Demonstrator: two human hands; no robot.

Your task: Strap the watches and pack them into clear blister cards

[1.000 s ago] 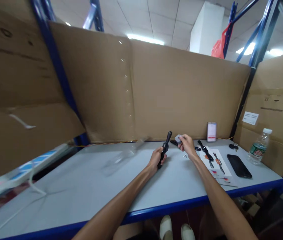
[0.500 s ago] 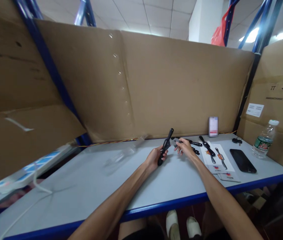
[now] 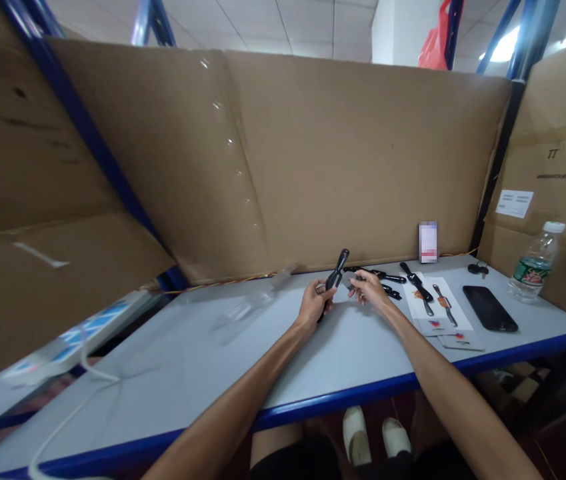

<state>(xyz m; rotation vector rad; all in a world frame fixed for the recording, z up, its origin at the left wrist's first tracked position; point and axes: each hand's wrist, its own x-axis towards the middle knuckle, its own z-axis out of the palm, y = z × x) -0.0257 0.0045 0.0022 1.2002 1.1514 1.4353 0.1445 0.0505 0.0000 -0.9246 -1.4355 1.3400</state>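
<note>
My left hand [image 3: 315,303] is closed around a black spokeshave [image 3: 337,272], which it holds tilted above the table, one handle pointing up and away. Just to the right, my right hand [image 3: 369,291] pinches a small flat grey metal blade [image 3: 349,280] close to the spokeshave's middle. A narrow gap shows between the blade and the tool. Behind my right hand lie more black spokeshaves [image 3: 387,276], partly hidden by the fingers. Another black spokeshave [image 3: 415,283] rests on printed cards [image 3: 425,308] that picture such tools.
Clear plastic packaging [image 3: 257,300] lies left of my hands. On the right are a dark phone [image 3: 490,309], a water bottle [image 3: 533,267], keys [image 3: 477,268] and a small upright screen [image 3: 428,242]. Cardboard [image 3: 313,160] walls the table's back; a power strip [image 3: 73,340] runs along the left.
The left fingers have shifted higher on the spokeshave, with the thumb now across its middle. The blade stays pinched in my right hand, turned slightly. The camera view has moved a little.
</note>
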